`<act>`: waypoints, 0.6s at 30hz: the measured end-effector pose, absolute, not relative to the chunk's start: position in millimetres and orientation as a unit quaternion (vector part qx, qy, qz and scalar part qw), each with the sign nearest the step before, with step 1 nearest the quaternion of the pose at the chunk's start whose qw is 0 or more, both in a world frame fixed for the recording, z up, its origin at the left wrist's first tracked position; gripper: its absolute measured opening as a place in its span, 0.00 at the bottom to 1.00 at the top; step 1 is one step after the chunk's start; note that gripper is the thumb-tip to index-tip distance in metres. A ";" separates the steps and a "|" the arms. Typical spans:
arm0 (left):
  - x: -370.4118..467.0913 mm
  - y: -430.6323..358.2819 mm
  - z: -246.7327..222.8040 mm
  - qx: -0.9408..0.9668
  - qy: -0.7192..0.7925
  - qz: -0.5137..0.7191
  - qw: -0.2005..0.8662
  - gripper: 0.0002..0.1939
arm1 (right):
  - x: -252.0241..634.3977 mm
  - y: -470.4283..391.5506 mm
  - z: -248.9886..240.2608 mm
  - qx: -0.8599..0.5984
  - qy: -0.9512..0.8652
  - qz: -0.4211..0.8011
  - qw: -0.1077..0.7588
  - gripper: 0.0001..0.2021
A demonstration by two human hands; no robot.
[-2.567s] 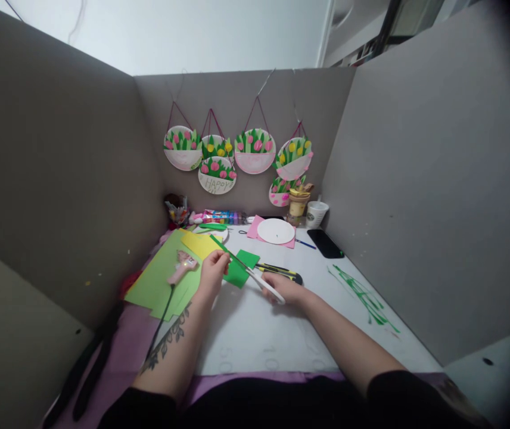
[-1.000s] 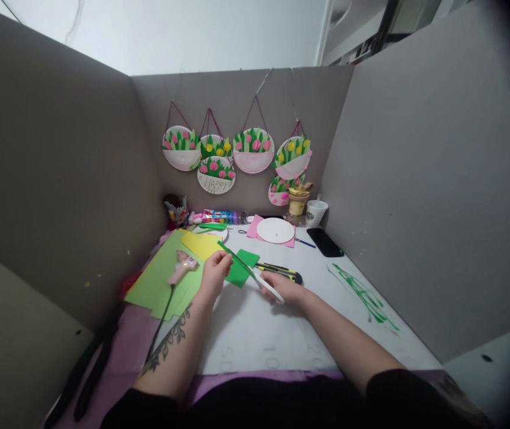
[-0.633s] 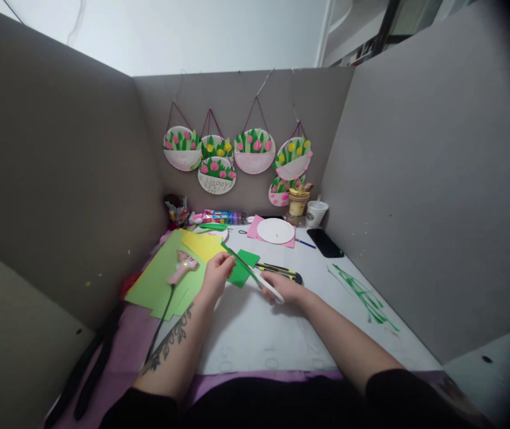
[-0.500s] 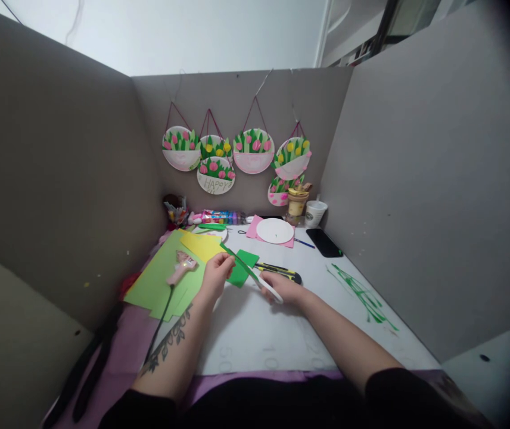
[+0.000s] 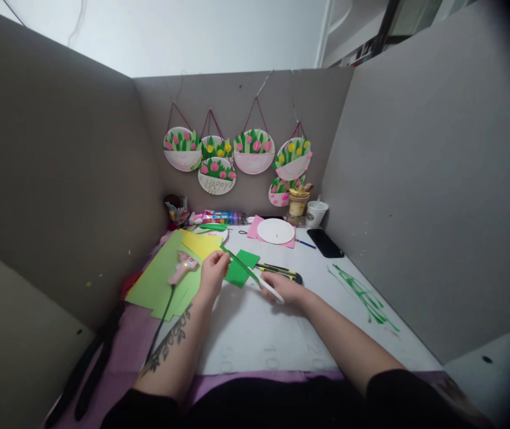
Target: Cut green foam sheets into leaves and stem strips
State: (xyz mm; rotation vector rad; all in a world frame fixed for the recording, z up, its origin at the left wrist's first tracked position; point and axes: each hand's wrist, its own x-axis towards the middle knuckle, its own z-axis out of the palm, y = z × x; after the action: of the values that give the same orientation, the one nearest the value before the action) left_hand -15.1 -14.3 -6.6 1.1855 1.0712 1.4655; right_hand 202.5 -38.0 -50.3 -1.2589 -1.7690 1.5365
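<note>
My left hand is closed in a pinch on a narrow green paper strip, which slants down toward my right hand. My right hand grips a pair of scissors by its white handle. The scissor blades point up and left along the strip; how far they are apart is too small to tell. Beneath the strip, on the table, lies a green paper sheet. A yellow-and-black utility knife rests just beyond my right hand.
Light green sheets, a yellow sheet and a pink glue gun lie left. Green scraps and a phone are right. A white paper disc lies behind, below hanging paper-plate flower baskets. Grey partitions enclose the table.
My left hand has shifted slightly left, away from the scissors. My right hand and the scissors stay almost where they were.
</note>
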 end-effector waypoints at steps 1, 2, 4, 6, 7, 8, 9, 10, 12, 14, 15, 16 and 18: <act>-14.8 -14.7 -6.6 0.484 0.436 0.598 0.468 0.11 | 202.6 -38.4 -49.8 -0.459 -0.646 0.562 0.237 0.11; -14.3 -15.1 -6.8 0.484 0.436 0.598 0.468 0.11 | 202.6 -38.6 -49.4 -0.458 -0.647 0.563 0.235 0.11; -13.2 -16.1 -7.5 0.489 0.436 0.593 0.468 0.12 | 202.7 -38.6 -49.3 -0.455 -0.648 0.565 0.231 0.11; -11.9 -17.0 -8.6 0.498 0.435 0.585 0.469 0.12 | 202.6 -38.2 -49.7 -0.454 -0.652 0.562 0.230 0.11; -11.4 -17.4 -9.3 0.503 0.434 0.581 0.471 0.12 | 202.5 -37.8 -50.1 -0.454 -0.656 0.558 0.230 0.11; -11.0 -17.6 -9.9 0.506 0.432 0.578 0.472 0.13 | 202.4 -37.5 -50.5 -0.454 -0.659 0.554 0.231 0.11; -10.7 -17.6 -10.6 0.509 0.431 0.576 0.472 0.13 | 202.3 -37.1 -51.1 -0.454 -0.662 0.550 0.232 0.10; -10.6 -17.4 -11.1 0.510 0.430 0.576 0.473 0.13 | 202.2 -36.8 -51.7 -0.454 -0.664 0.547 0.232 0.10; -10.9 -16.7 -11.9 0.510 0.430 0.575 0.474 0.13 | 202.3 -36.2 -53.1 -0.454 -0.669 0.540 0.233 0.10; -11.5 -16.1 -12.1 0.509 0.430 0.574 0.476 0.13 | 202.5 -35.4 -54.9 -0.452 -0.678 0.529 0.238 0.10; -11.8 -15.9 -12.1 0.509 0.430 0.573 0.477 0.13 | 202.7 -34.8 -55.9 -0.450 -0.683 0.523 0.241 0.10; -12.0 -15.9 -12.1 0.509 0.430 0.573 0.477 0.13 | 202.9 -34.2 -57.1 -0.448 -0.686 0.519 0.244 0.10; -12.3 -16.2 -12.1 0.515 0.430 0.569 0.476 0.13 | 203.4 -32.8 -59.4 -0.445 -0.689 0.517 0.244 0.09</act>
State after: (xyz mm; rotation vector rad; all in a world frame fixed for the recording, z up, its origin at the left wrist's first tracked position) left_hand -12.3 -16.2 -12.1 1.2586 1.0519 1.3906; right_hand 203.4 -32.8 -59.4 -1.2146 -1.8825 1.4126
